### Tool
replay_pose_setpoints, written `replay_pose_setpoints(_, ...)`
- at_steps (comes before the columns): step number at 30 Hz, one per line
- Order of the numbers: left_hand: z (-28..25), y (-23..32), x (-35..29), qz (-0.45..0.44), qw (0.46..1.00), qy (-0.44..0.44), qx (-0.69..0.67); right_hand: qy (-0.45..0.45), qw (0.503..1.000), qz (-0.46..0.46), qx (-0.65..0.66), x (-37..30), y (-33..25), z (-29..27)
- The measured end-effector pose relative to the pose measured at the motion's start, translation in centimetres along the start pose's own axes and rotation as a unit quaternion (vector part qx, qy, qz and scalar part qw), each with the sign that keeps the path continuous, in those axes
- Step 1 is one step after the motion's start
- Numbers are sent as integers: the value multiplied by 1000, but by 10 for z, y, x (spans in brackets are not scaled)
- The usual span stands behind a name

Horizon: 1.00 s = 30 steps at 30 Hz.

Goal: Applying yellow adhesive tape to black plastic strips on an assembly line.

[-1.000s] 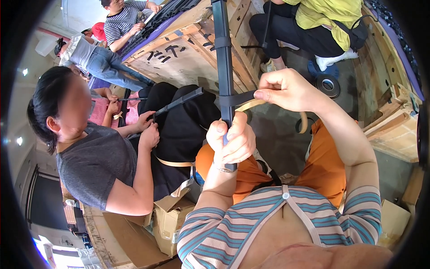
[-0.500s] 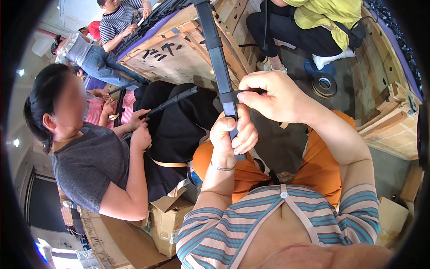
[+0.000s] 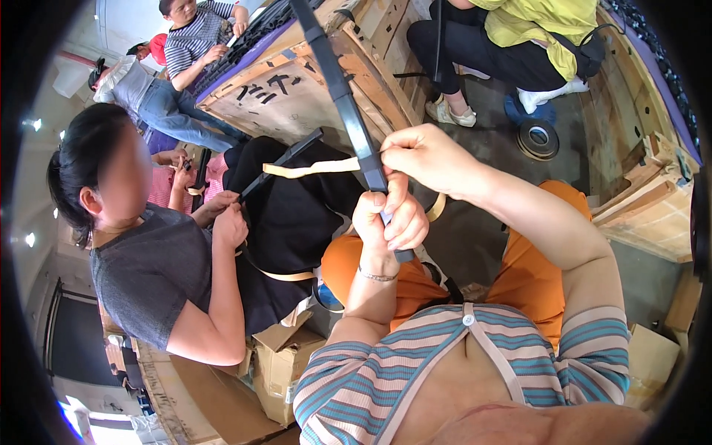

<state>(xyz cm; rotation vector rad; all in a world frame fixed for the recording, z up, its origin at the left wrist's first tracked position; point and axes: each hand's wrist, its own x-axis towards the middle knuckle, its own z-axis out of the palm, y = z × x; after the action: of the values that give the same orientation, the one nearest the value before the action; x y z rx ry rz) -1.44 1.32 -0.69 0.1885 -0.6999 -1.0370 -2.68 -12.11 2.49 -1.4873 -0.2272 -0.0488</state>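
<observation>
Your left hand (image 3: 391,219), centre: fingers wrapped around the lower end of a black bar (image 3: 354,122), slanting to the top edge. Your right hand (image 3: 426,159): thumb and forefinger pressed together at its right edge; anything pinched is hidden. Pale strip (image 3: 315,168): left of the bar. Left: co-worker (image 3: 152,259), second bar (image 3: 297,152) in hand. Upper right: tape roll (image 3: 537,153), on floor. Top: wooden crate (image 3: 278,115), partly blocked by the bar.

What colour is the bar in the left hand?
The bar is black, best seen in the head view.
</observation>
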Motion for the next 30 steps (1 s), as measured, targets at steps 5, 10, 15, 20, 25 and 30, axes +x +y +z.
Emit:
replay_pose_setpoints(5,2,-6,5,20,1000,-7,-18,-31,988,90,119,5,25,-3)
replay_pose_setpoints(10,19,-12,13,-63,992,-110,-1,-154,955,241,72,8,23,8)
replay_pose_setpoints(15,38,-13,15,-66,985,-144,-64,-147,930,13,336,-3,-11,-30)
replay_pose_setpoints(20,38,-19,27,-91,966,-185,-159,-190,955,-53,220,-20,-23,-10)
replay_pose_setpoints(25,34,-23,29,-82,949,-188,-241,-230,937,-21,261,-15,-18,-21)
replay_pose_setpoints(30,22,-22,31,-71,951,-189,-234,-256,940,-8,227,-14,-17,-32)
